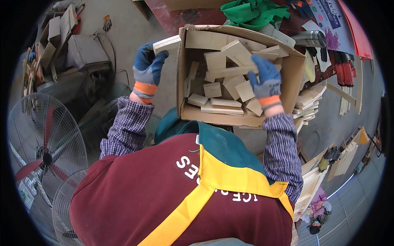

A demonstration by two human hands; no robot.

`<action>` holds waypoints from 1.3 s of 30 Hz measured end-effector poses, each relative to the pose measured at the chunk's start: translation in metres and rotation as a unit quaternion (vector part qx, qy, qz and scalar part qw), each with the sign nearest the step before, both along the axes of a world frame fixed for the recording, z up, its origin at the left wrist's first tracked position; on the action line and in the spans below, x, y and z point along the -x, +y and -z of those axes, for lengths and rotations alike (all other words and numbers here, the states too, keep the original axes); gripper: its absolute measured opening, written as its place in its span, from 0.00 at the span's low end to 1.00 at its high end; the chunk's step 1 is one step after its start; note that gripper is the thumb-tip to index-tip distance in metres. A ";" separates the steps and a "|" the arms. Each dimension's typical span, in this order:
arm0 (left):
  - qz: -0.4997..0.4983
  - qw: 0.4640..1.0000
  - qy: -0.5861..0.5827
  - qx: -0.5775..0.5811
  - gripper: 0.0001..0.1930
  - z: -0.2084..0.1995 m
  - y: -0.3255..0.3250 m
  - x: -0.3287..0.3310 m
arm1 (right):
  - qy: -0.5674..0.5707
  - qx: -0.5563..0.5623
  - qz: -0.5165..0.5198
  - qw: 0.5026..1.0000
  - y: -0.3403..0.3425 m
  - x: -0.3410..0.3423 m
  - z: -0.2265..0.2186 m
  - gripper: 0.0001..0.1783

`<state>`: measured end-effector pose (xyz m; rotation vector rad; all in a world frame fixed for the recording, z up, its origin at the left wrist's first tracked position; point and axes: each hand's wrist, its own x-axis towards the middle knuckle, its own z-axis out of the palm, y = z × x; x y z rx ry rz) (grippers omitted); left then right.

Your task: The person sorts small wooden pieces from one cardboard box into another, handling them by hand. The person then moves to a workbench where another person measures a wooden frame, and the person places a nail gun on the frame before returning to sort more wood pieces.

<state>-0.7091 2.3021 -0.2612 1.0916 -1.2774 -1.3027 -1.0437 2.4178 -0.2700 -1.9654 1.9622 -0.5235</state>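
My left hand [148,65], in a blue and grey work glove with an orange cuff, is raised just outside the box's left side. Its thumb and fingers pinch a small pale plywood piece [167,43], layered edge showing. Over the right part of the open cardboard box [296,82], my right hand [266,78] wears a matching glove. Its fingers and thumb close around a long narrow wooden strip [230,72], which lies crosswise above the other pieces. Loose wooden offcuts [215,61] of several sizes lie jumbled inside the box.
Green cloth [254,14] and a metal cylinder [310,39] lie on the red surface beyond the box. Stacked wood pieces [308,102] are right of it. A large fan [47,151] stands at left, near a grey machine [88,51]. Another person [318,213] appears at lower right.
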 end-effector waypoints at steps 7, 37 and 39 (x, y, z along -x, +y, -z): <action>-0.029 1.000 -0.012 -0.003 0.14 -0.007 0.030 -0.018 | 0.056 -0.334 -0.124 0.933 0.050 -0.033 0.013 0.42; 0.022 0.995 -0.039 -0.087 0.15 0.000 0.106 -0.007 | 0.131 -0.418 -0.105 0.893 0.018 -0.007 0.046 0.19; 0.009 0.994 -0.032 -0.108 0.15 0.000 0.104 -0.003 | 0.131 -0.409 -0.033 0.903 0.022 -0.009 0.042 0.20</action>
